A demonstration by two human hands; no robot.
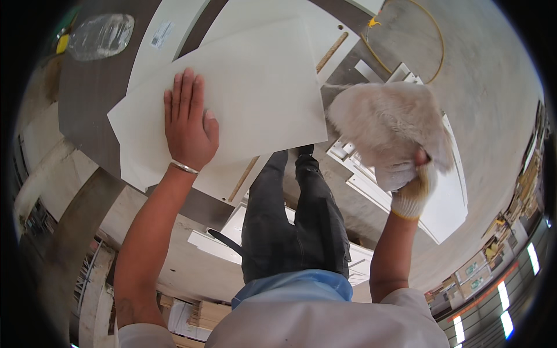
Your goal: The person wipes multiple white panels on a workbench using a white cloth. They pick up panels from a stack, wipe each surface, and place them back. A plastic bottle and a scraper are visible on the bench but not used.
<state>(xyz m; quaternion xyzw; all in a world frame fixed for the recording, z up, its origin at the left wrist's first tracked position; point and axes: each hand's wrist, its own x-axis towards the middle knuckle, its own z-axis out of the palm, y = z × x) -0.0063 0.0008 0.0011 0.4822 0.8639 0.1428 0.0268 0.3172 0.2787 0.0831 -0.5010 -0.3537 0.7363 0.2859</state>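
My left hand (pixel 190 129) is bare, with a metal bangle (pixel 184 167) at the wrist. It lies flat, fingers stretched, on a white panel (pixel 264 93). This panel rests at a slant over another white panel (pixel 333 35), whose grooves show bare wood. To the panel's right, my right hand (pixel 415 191) wears a knitted glove and is closed on a fluffy, off-white cloth (pixel 394 116). The cloth hangs in the air in front of several white boards and hides part of them. Most of the right hand's fingers are hidden by the cloth.
A dark brown tabletop (pixel 96 110) bears the panels and a clear plastic bottle (pixel 101 37) with a yellow cap. White boards (pixel 447 203) lie low on the right. A yellow hose (pixel 444 43) curves across the concrete floor. Stacked boards line the far right.
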